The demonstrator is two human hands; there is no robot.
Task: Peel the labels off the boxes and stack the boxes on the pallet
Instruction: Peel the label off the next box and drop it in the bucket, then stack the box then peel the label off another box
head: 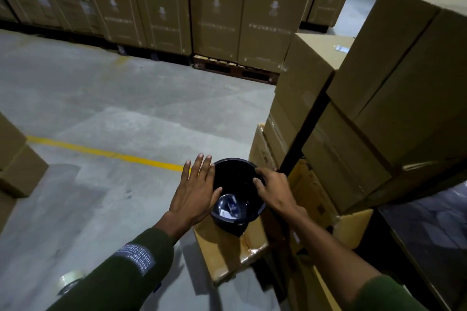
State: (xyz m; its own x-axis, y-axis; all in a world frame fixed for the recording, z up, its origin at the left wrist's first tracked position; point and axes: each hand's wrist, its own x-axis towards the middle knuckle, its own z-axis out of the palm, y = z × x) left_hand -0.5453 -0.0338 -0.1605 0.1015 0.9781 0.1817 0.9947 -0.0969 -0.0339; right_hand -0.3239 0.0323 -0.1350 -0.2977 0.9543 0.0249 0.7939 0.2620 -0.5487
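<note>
Left hand splayed, right hand curled over the bin; perched at the box edge, it risked tipping.

The boxes are matt brown cardboard; the bucket looks like smooth, glossy black plastic; the floor is dull grey concrete; the sleeve is green cloth.

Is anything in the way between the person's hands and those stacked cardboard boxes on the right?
Yes. Both the left hand and right hand are at a black bucket, which sits on a low box in front of the stacked boxes.
</note>
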